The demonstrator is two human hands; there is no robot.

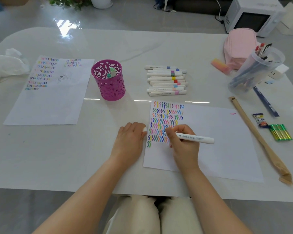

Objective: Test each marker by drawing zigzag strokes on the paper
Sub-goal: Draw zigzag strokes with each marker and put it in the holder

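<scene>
My right grip (183, 146) pinches the marker (194, 137) between thumb and fingers close behind the tip, with my wrist resting on the paper (227, 149). The marker lies low over the sheet. Its long axis runs across the paper, with the blunt tail toward the bare right half. The tip points at the left edge, down among the lower rows of zigzags (166, 120). My left grip (128, 141) sits just off the paper's left edge, fingers curled around what I take to be the white cap (144, 129). To do this stroke well, I judge I should find a bare gap beside the last marks, press lightly, and make short, even turns so the colour reads apart from its neighbours. My left grip could slide onto the paper's edge to stop the sheet creeping.
</scene>
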